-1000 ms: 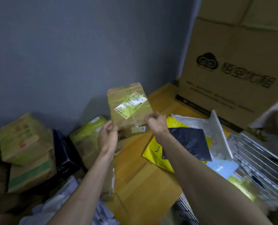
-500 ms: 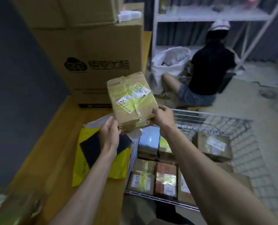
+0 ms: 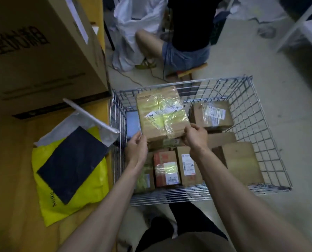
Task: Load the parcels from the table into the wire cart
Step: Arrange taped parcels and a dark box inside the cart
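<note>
A brown taped cardboard parcel with a white-and-yellow label hangs over the wire cart. My left hand grips its near left corner and my right hand grips its near right edge. Several boxed parcels lie inside the cart below it, among them a red-brown one and a plain brown one. On the yellow table to the left lie a yellow mailer bag, a dark flat parcel on top of it and a white mailer.
A big printed cardboard box stands on the table's far end. Beyond the cart a person sits on a low stool beside a white sack. A white shelf frame is at the far right.
I have turned from the table's corner to the cart, carrying the taped parcel rightward and down. It is now held flatter, low over the parcels in the cart.
</note>
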